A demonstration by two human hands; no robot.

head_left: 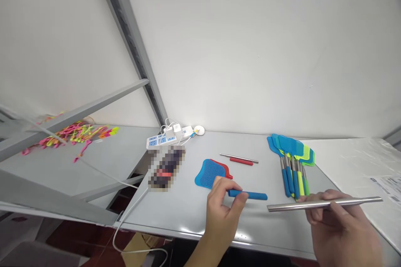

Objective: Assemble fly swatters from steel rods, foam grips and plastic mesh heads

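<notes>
My left hand (223, 210) pinches a blue handle sleeve (255, 195) between thumb and fingers, held level above the table. To the right, my right hand (341, 225) grips a thin metal tube (294, 205); its left end points at the sleeve, with a small gap between them. Behind my left hand lie a blue fly swatter head (209, 174) and a red swatter head (228, 171) partly under it. Farther back, a metal rod (239, 157) rests beside a red handle sleeve (241, 161). Several fly swatters (291, 167) with blue and green handles lie stacked near my right hand.
A white power strip (156, 142) with plugs and cables sits by the wall at the back left. A pixelated object (167, 169) lies before it. Grey shelf posts (134, 37) stand left, with colourful small items (78, 135) beyond. White sheeting (351, 158) covers the right side.
</notes>
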